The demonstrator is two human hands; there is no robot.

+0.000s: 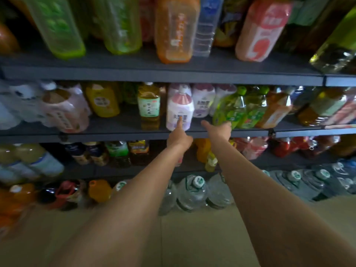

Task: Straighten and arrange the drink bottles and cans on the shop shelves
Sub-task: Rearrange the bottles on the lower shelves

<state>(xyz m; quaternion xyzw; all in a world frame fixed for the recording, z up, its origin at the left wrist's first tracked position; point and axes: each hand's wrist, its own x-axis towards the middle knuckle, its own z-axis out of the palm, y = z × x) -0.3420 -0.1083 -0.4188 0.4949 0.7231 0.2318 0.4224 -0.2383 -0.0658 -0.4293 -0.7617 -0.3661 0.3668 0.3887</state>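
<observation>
— Left hand?
— Reaching to the middle shelf, forefinger stretched out and touching the label of the white bottle with the pink top; other fingers curled under, gripping nothing.
— And the white bottle?
— Standing upright at the shelf's front edge, just right of the yellow tea bottle with the pale green label, ahead of two more white bottles behind it.
— Right hand?
— Lying at the shelf edge with thumb pointing left, fingers going up against the base of the green bottle. Fingertips hidden behind the hand, so impossible to tell whether gripping or only touching.
— Green bottle sitting straight?
— Leaning to the right, next to a second green bottle tilted the same way.
— Hands near each other?
— Apart, a gap of bare shelf showing between them.
— Anything else?
— Looking blurred at the left: pink-wrapped bottles and a yellow bottle. Standing above on the top shelf: an orange bottle and a pink bottle. Sitting down on the floor: large water jugs.
</observation>
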